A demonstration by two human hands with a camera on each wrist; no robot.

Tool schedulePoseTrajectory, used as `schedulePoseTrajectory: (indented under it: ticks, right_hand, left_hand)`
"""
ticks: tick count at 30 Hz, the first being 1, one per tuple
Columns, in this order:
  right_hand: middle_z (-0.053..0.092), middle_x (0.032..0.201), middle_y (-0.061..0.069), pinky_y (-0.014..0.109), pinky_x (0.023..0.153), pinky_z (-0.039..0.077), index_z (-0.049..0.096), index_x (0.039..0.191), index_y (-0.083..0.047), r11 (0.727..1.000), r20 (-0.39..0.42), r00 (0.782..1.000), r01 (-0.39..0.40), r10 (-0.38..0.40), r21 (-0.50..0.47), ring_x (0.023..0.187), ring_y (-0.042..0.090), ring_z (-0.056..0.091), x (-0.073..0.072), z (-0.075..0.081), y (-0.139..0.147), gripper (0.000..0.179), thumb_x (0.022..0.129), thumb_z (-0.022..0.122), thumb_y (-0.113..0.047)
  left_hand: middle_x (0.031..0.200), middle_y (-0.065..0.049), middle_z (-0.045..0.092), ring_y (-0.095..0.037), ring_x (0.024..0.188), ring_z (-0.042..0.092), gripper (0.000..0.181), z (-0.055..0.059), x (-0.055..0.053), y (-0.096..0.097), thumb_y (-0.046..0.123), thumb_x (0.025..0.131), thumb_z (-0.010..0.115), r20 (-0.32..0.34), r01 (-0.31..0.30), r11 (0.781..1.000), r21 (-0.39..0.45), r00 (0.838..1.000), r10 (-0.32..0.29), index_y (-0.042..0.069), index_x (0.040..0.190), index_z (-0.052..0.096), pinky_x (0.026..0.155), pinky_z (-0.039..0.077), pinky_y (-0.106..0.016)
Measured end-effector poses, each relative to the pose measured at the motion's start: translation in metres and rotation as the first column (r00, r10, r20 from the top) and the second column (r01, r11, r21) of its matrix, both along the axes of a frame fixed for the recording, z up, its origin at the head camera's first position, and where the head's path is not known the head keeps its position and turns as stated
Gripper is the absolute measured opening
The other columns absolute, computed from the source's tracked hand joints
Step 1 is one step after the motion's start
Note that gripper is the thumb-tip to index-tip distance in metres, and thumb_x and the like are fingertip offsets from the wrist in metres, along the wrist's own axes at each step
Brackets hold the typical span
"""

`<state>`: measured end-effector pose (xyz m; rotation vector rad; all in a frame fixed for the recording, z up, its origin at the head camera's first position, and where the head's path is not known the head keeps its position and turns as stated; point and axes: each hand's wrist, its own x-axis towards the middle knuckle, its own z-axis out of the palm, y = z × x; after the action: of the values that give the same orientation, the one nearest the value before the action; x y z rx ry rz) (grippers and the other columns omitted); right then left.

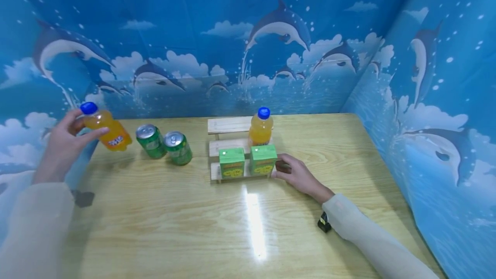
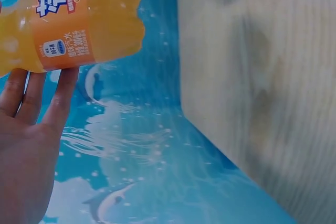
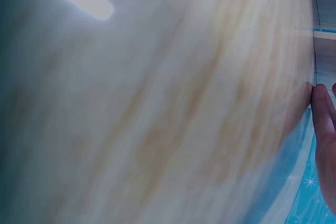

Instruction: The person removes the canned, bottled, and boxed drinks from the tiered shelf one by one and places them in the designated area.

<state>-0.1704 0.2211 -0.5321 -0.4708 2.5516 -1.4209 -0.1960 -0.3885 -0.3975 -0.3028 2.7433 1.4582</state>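
Your left hand (image 1: pixel 62 143) holds the tilted orange bottle (image 1: pixel 112 133) by its upper part, left of the green cans (image 1: pixel 151 142); grip firmly and bring it upright before lowering; your right hand (image 1: pixel 297 176) is beside the right green box (image 1: pixel 263 161) on the wooden rack (image 1: pixel 229 125), its grip unclear; avoid nudging either.

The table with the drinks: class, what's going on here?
A person's left hand holds a tilted orange drink bottle up, left of two green cans standing on the table. Their right hand is at the right end of a stepped wooden rack; its exact grip is unclear. Two green cartons stand on the rack's front step, and a second orange bottle stands behind the right carton.
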Motion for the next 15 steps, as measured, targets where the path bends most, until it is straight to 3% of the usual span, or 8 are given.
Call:
schedulePoseTrajectory:
  ticks: [10, 15]
  right_hand:
    - [0.067, 0.148, 0.017, 0.050, 0.114, 0.057, 0.062, 0.148, -0.008, 1.000, -0.011, 1.000, -0.007, 0.007, -0.006, 0.136, 0.041, 0.067, 0.000, 0.000, 0.000, 0.059, 0.096, 0.085, -0.023]
    - [0.066, 0.148, 0.017, 0.049, 0.114, 0.057, 0.062, 0.149, -0.008, 1.000, -0.008, 1.000, -0.006, 0.006, -0.007, 0.136, 0.041, 0.066, 0.000, -0.001, 0.000, 0.059, 0.096, 0.085, -0.023]
  left_hand:
    - [0.180, -0.006, 0.030, -0.040, 0.166, 0.025, 0.087, -0.022, 0.000, -0.003, 0.061, 0.103, 0.067, 0.043, 0.009, 1.000, 0.003, 0.999, -0.009, 0.041, 0.174, 0.020, 0.128, 0.023, -0.078]
    - [0.181, -0.017, 0.024, -0.047, 0.165, 0.024, 0.094, -0.032, 0.001, -0.005, 0.062, 0.102, 0.068, 0.064, 0.015, 1.000, 0.004, 0.998, -0.016, 0.035, 0.175, 0.016, 0.127, 0.022, -0.079]
